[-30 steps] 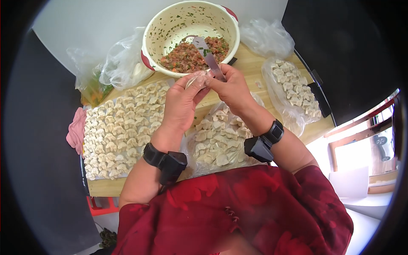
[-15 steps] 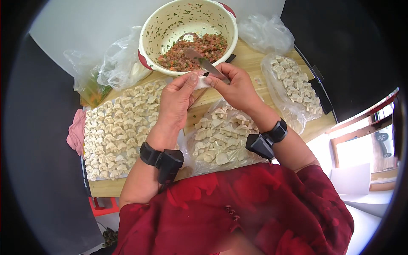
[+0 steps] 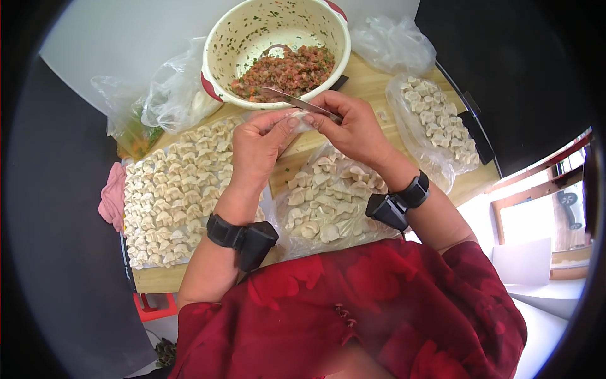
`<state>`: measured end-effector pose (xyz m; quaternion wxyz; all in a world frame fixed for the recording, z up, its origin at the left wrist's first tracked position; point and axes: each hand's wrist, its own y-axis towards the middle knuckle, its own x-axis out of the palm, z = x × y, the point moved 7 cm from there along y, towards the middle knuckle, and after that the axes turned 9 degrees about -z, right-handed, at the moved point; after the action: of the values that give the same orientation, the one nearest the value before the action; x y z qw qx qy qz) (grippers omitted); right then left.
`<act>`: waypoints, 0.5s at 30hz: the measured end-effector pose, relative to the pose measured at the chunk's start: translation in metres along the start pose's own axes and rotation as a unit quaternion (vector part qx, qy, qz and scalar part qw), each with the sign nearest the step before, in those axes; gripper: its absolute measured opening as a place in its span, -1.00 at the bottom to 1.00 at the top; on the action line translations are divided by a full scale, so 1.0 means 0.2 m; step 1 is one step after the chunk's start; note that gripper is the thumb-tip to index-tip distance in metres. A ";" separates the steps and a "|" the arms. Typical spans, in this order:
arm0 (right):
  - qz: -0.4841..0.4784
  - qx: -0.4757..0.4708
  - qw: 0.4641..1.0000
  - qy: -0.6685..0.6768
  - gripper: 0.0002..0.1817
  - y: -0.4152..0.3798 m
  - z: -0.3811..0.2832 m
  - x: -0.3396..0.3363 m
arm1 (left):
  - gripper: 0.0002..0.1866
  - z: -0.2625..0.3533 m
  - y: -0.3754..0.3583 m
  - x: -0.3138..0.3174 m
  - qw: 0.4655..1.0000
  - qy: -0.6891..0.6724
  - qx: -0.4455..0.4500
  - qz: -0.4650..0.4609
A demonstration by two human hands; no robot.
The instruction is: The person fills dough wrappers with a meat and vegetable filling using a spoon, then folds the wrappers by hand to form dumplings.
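Observation:
Between my two hands, in front of the large bowl, a small white dumpling wrapper (image 3: 303,121) is pinched. My left hand (image 3: 260,140) closes thumb and fingers on its left side. My right hand (image 3: 351,129) pinches the other side and also keeps a flat metal knife (image 3: 297,101) in its grip, the blade pointing left over the bowl's near rim; the knife's handle is hidden in the hand. Red meat filling with green bits (image 3: 287,72) lies in the cream bowl (image 3: 222,38). Whatever the wrapper contains is mostly covered by my fingers.
Rows of folded dumplings (image 3: 173,196) cover the left of the wooden table (image 3: 154,281). More dumplings (image 3: 328,202) lie on plastic below my hands, and others (image 3: 439,120) in a bag at right. Plastic bags (image 3: 394,47) stand behind; a pink cloth (image 3: 113,197) hangs at the left edge.
My fingers have closed further over the wrapper, so less of it shows. The knife blade has tilted flatter and its tip has swung left.

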<state>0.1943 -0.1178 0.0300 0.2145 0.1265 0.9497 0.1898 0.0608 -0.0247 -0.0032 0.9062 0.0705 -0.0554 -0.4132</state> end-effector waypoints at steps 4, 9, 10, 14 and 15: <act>-0.013 -0.015 0.999 -0.039 -0.91 0.01 -0.03 0.00 | -0.87 0.07 0.00 0.02 0.994 0.059 0.084 0.036; 0.045 -0.047 0.995 -0.082 -0.91 0.00 -0.09 0.01 | -0.91 0.09 0.01 0.03 0.990 0.118 0.065 0.052; 0.074 -0.067 0.991 -0.093 -0.90 -0.01 -0.09 0.01 | -0.93 0.07 0.01 0.05 0.994 0.080 0.049 0.064; 0.131 -0.070 0.988 -0.037 -0.89 -0.06 -0.03 0.04 | -0.93 -0.05 0.03 0.08 0.997 0.000 0.042 0.059; 0.130 -0.069 0.988 -0.042 -0.90 -0.07 -0.03 0.04 | -0.93 -0.07 0.03 0.08 0.996 -0.021 0.044 0.073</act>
<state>0.1824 -0.1300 0.0271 0.2355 0.2420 0.9001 0.2754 0.0772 -0.0319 -0.0150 0.9286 0.0977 -0.0972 -0.3447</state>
